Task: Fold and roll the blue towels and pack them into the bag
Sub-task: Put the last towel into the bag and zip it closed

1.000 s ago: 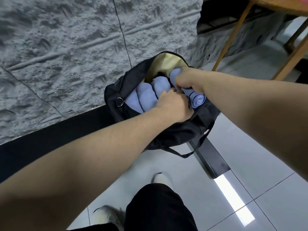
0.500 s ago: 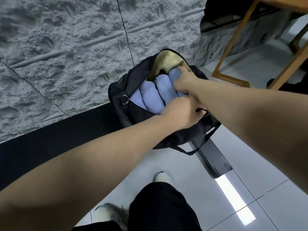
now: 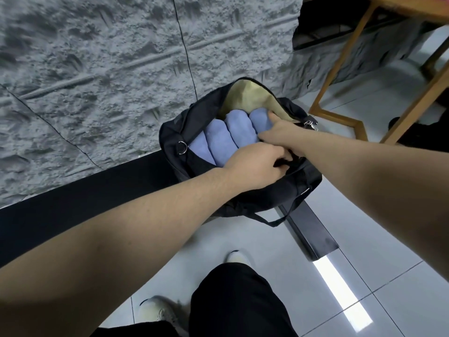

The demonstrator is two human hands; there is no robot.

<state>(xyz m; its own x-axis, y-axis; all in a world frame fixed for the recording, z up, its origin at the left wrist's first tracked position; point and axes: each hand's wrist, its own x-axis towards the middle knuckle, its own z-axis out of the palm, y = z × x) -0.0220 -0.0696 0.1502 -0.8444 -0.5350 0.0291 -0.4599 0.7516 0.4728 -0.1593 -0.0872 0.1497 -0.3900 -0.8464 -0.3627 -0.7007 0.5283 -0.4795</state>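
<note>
A black bag (image 3: 173, 132) with tan lining stands open on a black ledge against the wall. Several rolled blue towels (image 3: 218, 139) lie side by side inside it. My left hand (image 3: 255, 164) grips the bag's near rim, with black fabric between its curled fingers. My right hand (image 3: 281, 133) is on the rightmost towel roll (image 3: 260, 120). Its thumb lies on top of the roll, and its fingers reach down around the roll's near end, mostly hidden inside the bag.
A rough grey wall (image 3: 97, 69) rises behind the bag. The black ledge (image 3: 85, 198) runs left and turns toward me on the right. Wooden table legs (image 3: 340, 71) stand on the tiled floor at the right. My shoes and black trouser leg (image 3: 230, 300) are below.
The rightmost roll stuck out over the near rim a second ago. It now lies fully inside the bag. My right hand went in with it, and my left hand stayed on the rim.
</note>
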